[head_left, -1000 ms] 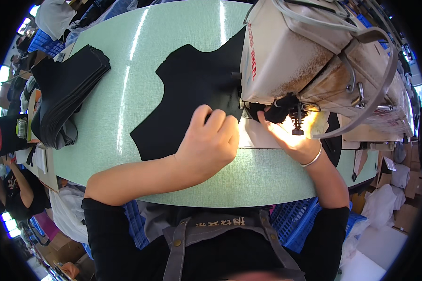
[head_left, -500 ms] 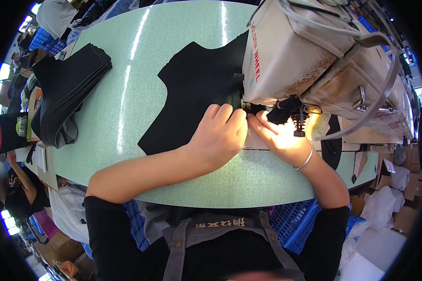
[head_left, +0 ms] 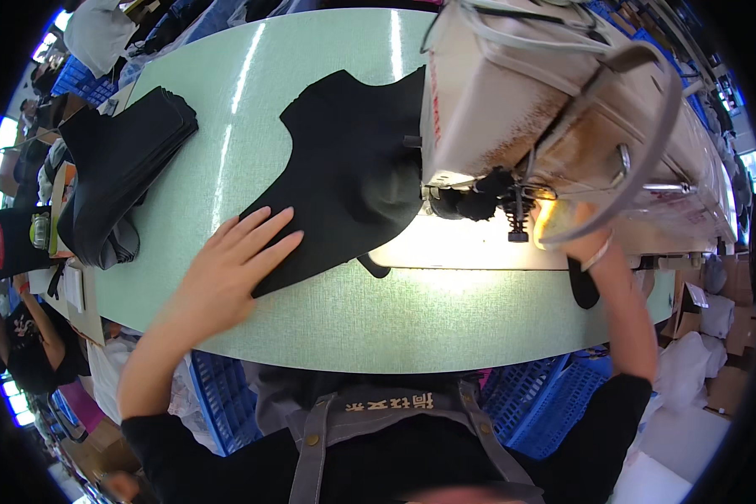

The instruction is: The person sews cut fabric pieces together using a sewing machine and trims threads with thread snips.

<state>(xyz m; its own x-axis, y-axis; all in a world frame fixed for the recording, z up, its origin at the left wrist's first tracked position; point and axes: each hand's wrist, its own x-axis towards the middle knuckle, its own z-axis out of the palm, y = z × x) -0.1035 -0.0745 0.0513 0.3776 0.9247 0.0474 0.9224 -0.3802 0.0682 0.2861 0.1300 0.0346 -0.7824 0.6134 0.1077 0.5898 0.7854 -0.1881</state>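
A black fabric piece point(head_left: 336, 160) lies on the pale green table, its right side running under the head of an industrial sewing machine point(head_left: 512, 101). My left hand point(head_left: 231, 269) is open, fingers spread, with the fingertips on the left corner of the fabric. On the machine's other side is my right hand point(head_left: 578, 233), near the lit needle area and beside a yellowish guard point(head_left: 550, 220). The guard and a grey curved tube hide its fingers, so whether it holds anything cannot be seen.
A stack of black cut pieces point(head_left: 130, 160) sits at the table's left. Blue plastic crates point(head_left: 521, 403) stand under the near edge. Another person's arm point(head_left: 46, 323) shows at far left. White bags and cardboard boxes point(head_left: 727, 391) fill the lower right.
My left hand has moved left from beside the needle to the fabric's corner and opened. My right hand has drawn away to the right. The fabric has turned, its lower edge now slanting up rightward.
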